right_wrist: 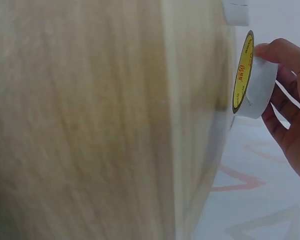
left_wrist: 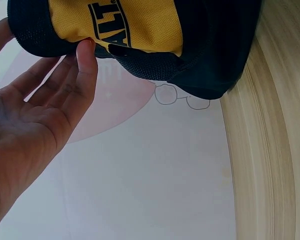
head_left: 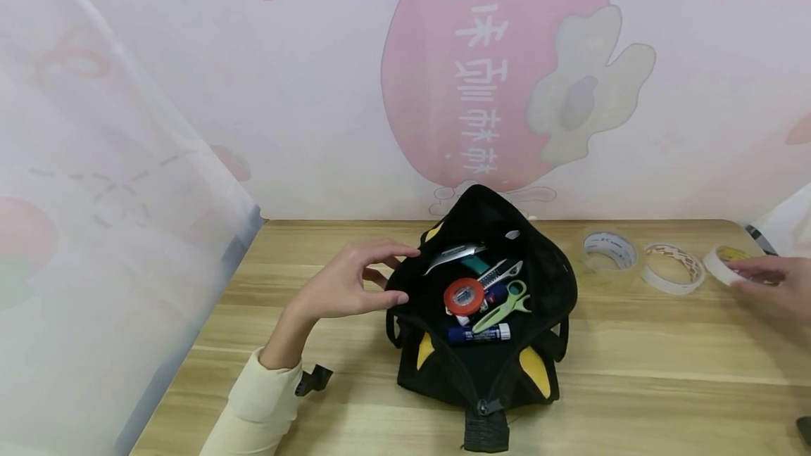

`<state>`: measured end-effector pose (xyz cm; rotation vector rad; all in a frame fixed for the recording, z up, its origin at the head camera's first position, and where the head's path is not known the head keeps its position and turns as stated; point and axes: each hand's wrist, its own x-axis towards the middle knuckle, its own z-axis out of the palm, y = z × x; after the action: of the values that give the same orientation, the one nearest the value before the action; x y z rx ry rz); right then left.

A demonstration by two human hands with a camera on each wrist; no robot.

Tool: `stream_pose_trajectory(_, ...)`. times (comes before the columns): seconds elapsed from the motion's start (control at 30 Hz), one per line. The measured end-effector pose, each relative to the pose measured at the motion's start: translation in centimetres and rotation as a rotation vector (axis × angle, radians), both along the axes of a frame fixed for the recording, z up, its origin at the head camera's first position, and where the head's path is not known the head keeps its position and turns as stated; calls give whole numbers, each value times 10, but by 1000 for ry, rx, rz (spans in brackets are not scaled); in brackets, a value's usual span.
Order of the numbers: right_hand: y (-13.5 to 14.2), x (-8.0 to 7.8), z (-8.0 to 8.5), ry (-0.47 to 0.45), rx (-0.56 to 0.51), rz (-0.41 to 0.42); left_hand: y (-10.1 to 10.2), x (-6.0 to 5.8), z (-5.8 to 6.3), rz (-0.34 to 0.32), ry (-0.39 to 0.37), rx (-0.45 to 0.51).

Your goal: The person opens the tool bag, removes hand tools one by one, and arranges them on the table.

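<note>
A black tool bag [head_left: 437, 378] with yellow patches stands unzipped on the table. My left hand [head_left: 361, 280] holds its left rim; in the left wrist view the thumb [left_wrist: 86, 57] lies against the bag's outer side, by the yellow panel [left_wrist: 150, 25]. Inside the bag are a red tape roll [head_left: 464, 297], green scissors [head_left: 503, 308], a glue stick [head_left: 479, 333] and utility knives [head_left: 500, 273]. At the far right, my right hand [head_left: 776, 279] pinches a white tape roll [right_wrist: 262, 87] with a yellow inner ring, tilted on edge.
Two more tape rolls, one clear [head_left: 610, 250] and one whitish [head_left: 674, 269], lie right of the bag in a row. A printed curtain [head_left: 317, 90] hangs behind and left of the wooden table [head_left: 665, 371]. A dark object [head_left: 803, 430] shows at the right edge.
</note>
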<state>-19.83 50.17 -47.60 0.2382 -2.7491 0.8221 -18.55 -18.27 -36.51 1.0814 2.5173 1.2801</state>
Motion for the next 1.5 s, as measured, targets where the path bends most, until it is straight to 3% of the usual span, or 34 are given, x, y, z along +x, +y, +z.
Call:
stream_pose_trajectory(0.2, -5, -2, 5, -96, 151, -40, 1, 0, 0, -5, -7, 8)
stream_pose_trajectory(0.43, -15, -1, 10, -62, 230, 4, 2, -1, 1, -10, -12, 13)
stream_pose_trajectory(0.8, -25, 5, 12, 28, 91, 42, 3, -3, -1, -13, -6, 9)
stream_pose_trajectory(1.07, -48, 6, 33, 22, 95, 53, 3, -2, 0, -3, -20, -1)
stream_pose_trajectory(1.3, -76, 8, 54, 140, 127, 135, 1, -2, 0, -2, -19, 1)
stream_pose_trajectory(1.5, -108, 5, 74, 173, 37, 181, 0, -1, 0, -2, -16, -2)
